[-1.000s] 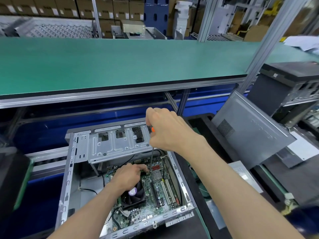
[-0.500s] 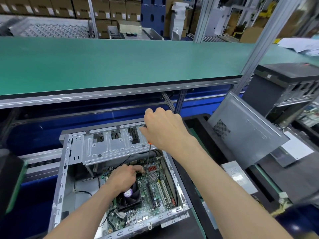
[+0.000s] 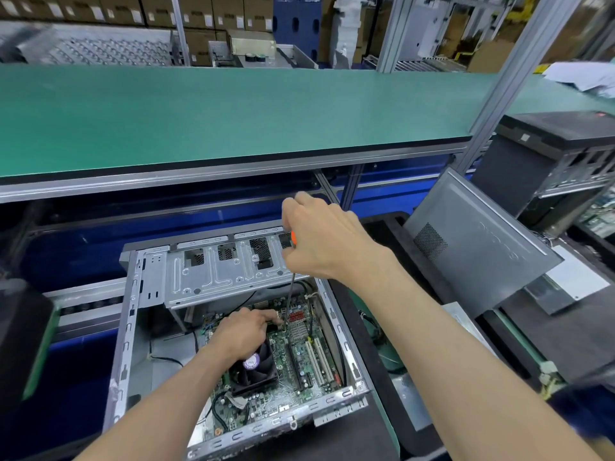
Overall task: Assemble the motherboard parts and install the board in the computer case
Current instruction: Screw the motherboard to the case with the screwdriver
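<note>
Motherboard (image 3: 293, 357) under both hands, right hand (image 3: 327, 239) gripping screwdriver (image 3: 289, 296), left hand (image 3: 244, 331) steadying tip

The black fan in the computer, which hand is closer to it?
Left. The left hand rests right over the fan's far edge, fingers at the screwdriver tip. The right hand is up high, gripping the handle, well away.
</note>
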Demonstrator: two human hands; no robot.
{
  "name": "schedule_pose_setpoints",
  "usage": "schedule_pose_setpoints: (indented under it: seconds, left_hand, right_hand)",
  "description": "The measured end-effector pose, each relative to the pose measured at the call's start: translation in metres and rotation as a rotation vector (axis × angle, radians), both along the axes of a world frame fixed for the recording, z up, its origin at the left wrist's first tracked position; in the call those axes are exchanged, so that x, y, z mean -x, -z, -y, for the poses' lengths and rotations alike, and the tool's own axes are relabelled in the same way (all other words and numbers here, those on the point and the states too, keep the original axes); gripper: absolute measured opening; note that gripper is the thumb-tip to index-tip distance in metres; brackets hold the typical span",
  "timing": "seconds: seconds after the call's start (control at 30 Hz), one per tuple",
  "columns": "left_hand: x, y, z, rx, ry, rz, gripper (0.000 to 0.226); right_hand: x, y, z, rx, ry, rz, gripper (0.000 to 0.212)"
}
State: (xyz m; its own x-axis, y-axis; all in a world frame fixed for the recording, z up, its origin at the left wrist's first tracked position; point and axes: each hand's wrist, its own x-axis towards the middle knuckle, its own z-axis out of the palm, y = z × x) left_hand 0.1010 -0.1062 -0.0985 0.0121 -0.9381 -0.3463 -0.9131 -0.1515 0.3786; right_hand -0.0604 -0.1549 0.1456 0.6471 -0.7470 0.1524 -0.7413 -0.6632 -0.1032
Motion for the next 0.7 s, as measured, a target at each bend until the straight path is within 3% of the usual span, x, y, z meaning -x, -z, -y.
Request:
schedule_pose_setpoints:
  seconds: [0.1,0.17,0.3,0.47,0.7]
  left_hand:
    - [0.0,-0.001,0.0,0.005,-0.003,-0.006,0.042]
    - [0.0,-0.001,0.0,0.012,0.004,-0.007,0.043]
    - [0.0,-0.002,0.0,0.012,0.015,-0.001,0.045]
    - [0.001,-0.004,0.0,0.001,0.022,-0.003,0.044]
    - [0.002,-0.009,-0.001,0.019,0.017,-0.009,0.046]
  right_hand:
    - [0.001,-0.001,0.0,-0.112,-0.039,0.052,0.028]
    - [-0.002,0.001,0.0,-0.002,0.009,0.019,0.017]
    - [-0.003,0.004,0.002,0.143,0.071,-0.067,0.027]
    - [0.001,0.001,0.004,-0.119,-0.048,0.063,0.03]
    - [0.007,0.005,0.008,-0.142,-0.019,0.153,0.028]
